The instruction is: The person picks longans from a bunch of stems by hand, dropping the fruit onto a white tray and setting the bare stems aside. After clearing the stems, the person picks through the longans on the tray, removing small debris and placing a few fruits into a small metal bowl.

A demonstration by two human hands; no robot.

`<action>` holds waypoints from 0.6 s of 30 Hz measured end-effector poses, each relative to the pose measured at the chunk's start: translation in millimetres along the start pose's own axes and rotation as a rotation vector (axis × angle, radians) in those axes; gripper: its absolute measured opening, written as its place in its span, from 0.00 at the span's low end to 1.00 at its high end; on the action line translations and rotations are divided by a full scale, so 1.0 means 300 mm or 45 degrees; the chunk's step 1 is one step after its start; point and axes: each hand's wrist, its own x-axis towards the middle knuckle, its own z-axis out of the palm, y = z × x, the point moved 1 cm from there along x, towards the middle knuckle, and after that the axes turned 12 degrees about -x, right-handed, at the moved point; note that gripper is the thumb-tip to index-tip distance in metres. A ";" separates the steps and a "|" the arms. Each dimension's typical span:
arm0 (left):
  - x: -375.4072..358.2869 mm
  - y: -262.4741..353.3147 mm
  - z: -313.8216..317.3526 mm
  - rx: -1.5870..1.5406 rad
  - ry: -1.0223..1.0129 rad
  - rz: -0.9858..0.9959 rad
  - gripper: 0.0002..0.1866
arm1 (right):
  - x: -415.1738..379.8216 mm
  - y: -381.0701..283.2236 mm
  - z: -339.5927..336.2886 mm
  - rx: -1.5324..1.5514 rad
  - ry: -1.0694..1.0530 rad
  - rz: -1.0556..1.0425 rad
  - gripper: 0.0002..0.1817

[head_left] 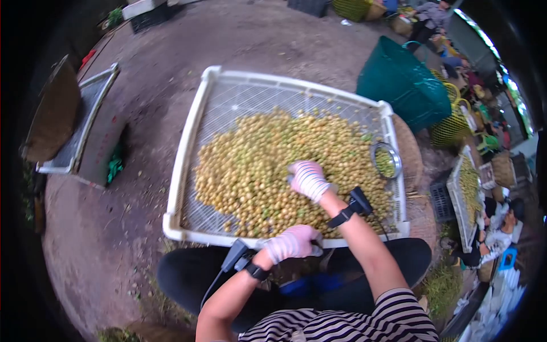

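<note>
A white mesh tray spans the middle of the head view, bearing a heap of small round yellow-green fruits. My right hand, in a striped pink-and-white glove, reaches onto the heap with its fingers curled down among the fruits. What lies under those fingers is hidden. At the tray's near edge is my left hand, also gloved, closed above my lap. Whether something sits inside it cannot be made out. A round metal bowl with greener fruits rests at the tray's right side.
A teal basket stands beyond the tray's right corner, with yellow-black woven baskets beside it. Another fruit tray is farther right, near other people. Leaning boards and a framed screen stand at left.
</note>
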 end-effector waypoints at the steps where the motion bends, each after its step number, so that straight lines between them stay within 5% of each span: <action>1: 0.000 -0.026 -0.012 -0.036 0.084 0.121 0.12 | -0.013 0.025 -0.039 0.144 -0.049 0.073 0.18; 4: -0.010 -0.060 -0.079 -0.293 0.408 0.100 0.08 | -0.031 0.114 -0.038 0.957 -0.030 0.228 0.19; 6: -0.018 -0.032 -0.113 -0.798 0.706 -0.053 0.08 | -0.097 0.143 -0.120 1.601 -0.156 0.271 0.19; 7: 0.017 -0.099 -0.117 -0.931 0.918 0.083 0.10 | -0.129 0.129 -0.179 1.779 -0.093 0.269 0.16; 8: 0.030 -0.143 -0.139 -1.158 0.943 0.159 0.17 | -0.150 0.125 -0.200 1.850 -0.028 0.254 0.16; 10: 0.022 -0.122 -0.170 -0.958 1.103 0.313 0.26 | -0.173 0.130 -0.213 1.835 -0.068 0.256 0.16; 13: 0.001 -0.062 -0.186 -1.249 1.008 0.443 0.34 | -0.203 0.113 -0.215 1.903 -0.117 0.169 0.16; 18: 0.003 -0.009 -0.162 -1.186 1.028 0.425 0.17 | -0.236 0.067 -0.197 1.675 -0.095 0.011 0.14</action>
